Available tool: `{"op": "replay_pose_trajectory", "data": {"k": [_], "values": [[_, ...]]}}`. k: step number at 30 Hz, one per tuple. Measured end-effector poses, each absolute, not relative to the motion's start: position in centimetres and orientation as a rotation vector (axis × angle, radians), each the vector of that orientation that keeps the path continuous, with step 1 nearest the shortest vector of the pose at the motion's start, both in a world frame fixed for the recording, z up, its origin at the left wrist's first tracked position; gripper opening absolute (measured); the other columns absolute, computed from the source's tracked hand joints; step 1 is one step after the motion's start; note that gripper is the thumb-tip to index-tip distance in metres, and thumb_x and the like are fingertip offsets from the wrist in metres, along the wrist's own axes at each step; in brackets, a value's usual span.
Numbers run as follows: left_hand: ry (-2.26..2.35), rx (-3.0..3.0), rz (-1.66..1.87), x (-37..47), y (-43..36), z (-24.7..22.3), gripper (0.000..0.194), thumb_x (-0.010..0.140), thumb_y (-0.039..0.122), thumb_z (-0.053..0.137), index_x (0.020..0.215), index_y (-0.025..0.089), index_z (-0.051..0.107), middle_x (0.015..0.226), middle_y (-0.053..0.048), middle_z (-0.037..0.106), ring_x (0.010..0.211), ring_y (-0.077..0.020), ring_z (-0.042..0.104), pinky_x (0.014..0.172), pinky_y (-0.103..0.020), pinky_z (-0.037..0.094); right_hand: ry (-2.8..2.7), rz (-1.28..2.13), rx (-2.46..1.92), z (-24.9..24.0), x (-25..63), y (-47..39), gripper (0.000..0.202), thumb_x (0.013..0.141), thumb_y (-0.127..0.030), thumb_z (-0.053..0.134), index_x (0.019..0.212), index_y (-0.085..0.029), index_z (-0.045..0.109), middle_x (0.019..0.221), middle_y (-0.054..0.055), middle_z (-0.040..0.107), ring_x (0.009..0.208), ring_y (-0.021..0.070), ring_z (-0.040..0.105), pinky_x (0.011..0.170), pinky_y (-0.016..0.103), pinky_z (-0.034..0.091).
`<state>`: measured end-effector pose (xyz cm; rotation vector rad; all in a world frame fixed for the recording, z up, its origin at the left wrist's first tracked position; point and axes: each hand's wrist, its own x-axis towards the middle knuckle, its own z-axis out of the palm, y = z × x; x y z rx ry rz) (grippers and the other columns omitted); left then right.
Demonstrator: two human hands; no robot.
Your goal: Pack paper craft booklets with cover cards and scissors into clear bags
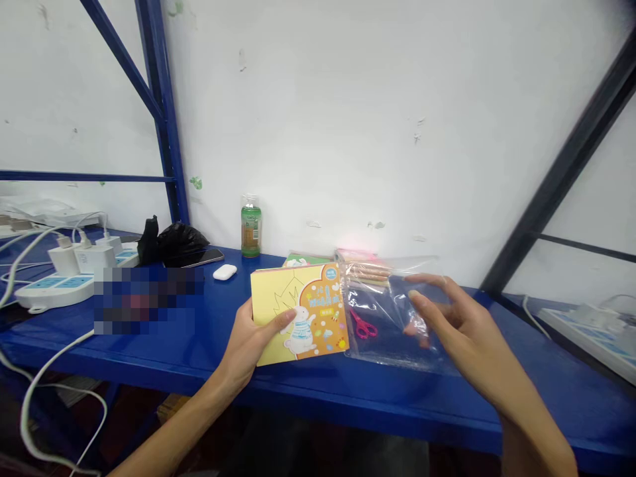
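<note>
A yellow paper-craft booklet (320,311) with a rabbit and orange cover art is gripped by my left hand (256,331), thumb on top and fingers hidden beneath. To its right, my right hand (457,321) pinches the right side of a clear plastic bag (397,354); some fingertips show through the film. Small pink scissors (364,326) show through the plastic, near the booklet's right edge. Brownish, stick-like items (368,271) are seen toward the bag's top left.
The blue table (209,341) bears a green-labelled bottle (251,225), a white earbud case (224,272), a phone (193,258) and a black plastic bag (181,240). A white power strip (74,286) with chargers and cables stands left. Blue metal posts (161,132) rise by the wall.
</note>
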<state>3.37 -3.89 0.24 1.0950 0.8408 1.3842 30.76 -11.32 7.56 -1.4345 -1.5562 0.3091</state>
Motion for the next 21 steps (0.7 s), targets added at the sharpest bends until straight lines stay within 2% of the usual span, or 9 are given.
{"op": "replay_pose_trajectory", "data": {"k": [9,15,21], "values": [[0.752,1.07,1.362,3.2,-4.0,0.4,0.047,0.077,0.029,0.085,0.117,0.017,0.063,0.119,-0.01,0.077,0.099,-0.0283,0.076,0.078,-0.034,0.065,-1.571,0.361,-1.467,6.9,30.9,-10.5,0.042,0.094,-0.059,0.054,0.124,-0.03,0.057,0.058,-0.005,0.065,0.051,0.0143,0.06,0.05,0.023,0.047],[0.736,1.032,1.321,3.3,-4.1,0.7,0.045,0.076,0.027,0.085,0.114,0.016,0.063,0.118,-0.011,0.077,0.103,-0.0321,0.075,0.075,-0.034,0.066,-1.543,0.338,-1.445,6.5,31.1,-9.8,0.039,0.096,-0.059,0.05,0.122,-0.031,0.058,0.058,-0.005,0.064,0.05,0.0137,0.058,0.048,0.023,0.042],[0.726,1.011,1.287,3.3,-4.0,0.7,0.043,0.077,0.027,0.084,0.113,0.016,0.063,0.117,-0.012,0.077,0.107,-0.0331,0.073,0.077,-0.034,0.066,-1.493,0.291,-1.308,6.6,29.9,-9.8,0.033,0.098,-0.054,0.05,0.116,-0.029,0.06,0.062,-0.005,0.065,0.051,0.012,0.059,0.049,0.022,0.045]]}}
